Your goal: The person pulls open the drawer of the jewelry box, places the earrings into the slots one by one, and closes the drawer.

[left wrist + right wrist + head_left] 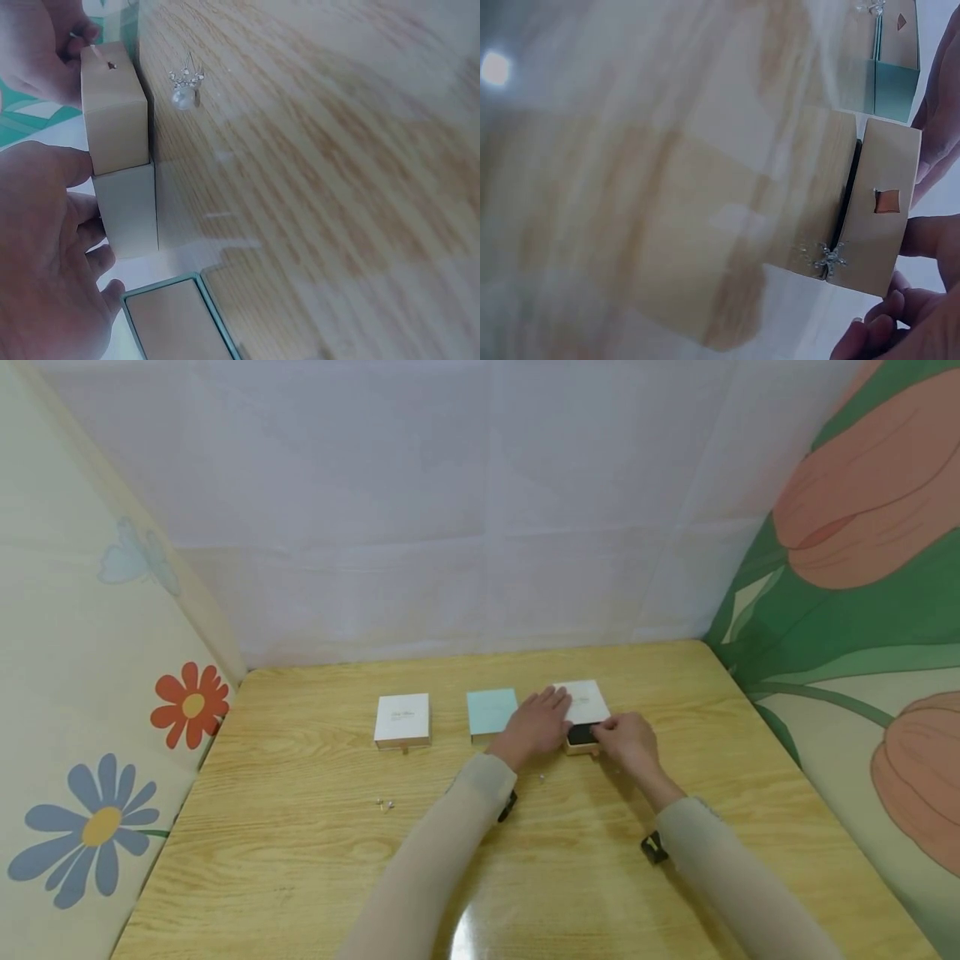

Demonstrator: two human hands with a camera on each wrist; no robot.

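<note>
My left hand point(536, 727) lies with fairly straight fingers over the left part of the right-hand white box point(587, 700). Its thumb rests near the seam between sleeve and drawer. The cream drawer point(114, 112) is pulled partway out toward me and shows a black insert point(581, 735). My right hand point(632, 743) is at the drawer's right side, thumb and curled fingers pinching at the insert's edge; the fingertips are partly hidden. An orange pull tab point(887, 201) sits on the drawer front. A pearl earring point(184, 94) and a sparkly earring point(829, 259) lie before it.
A teal box point(491, 712) stands just left of my left hand, and another white box point(402, 720) is farther left. Small jewellery pieces point(386, 805) lie on the wooden table point(300, 860) at left. A white cloth point(360, 510) hangs behind.
</note>
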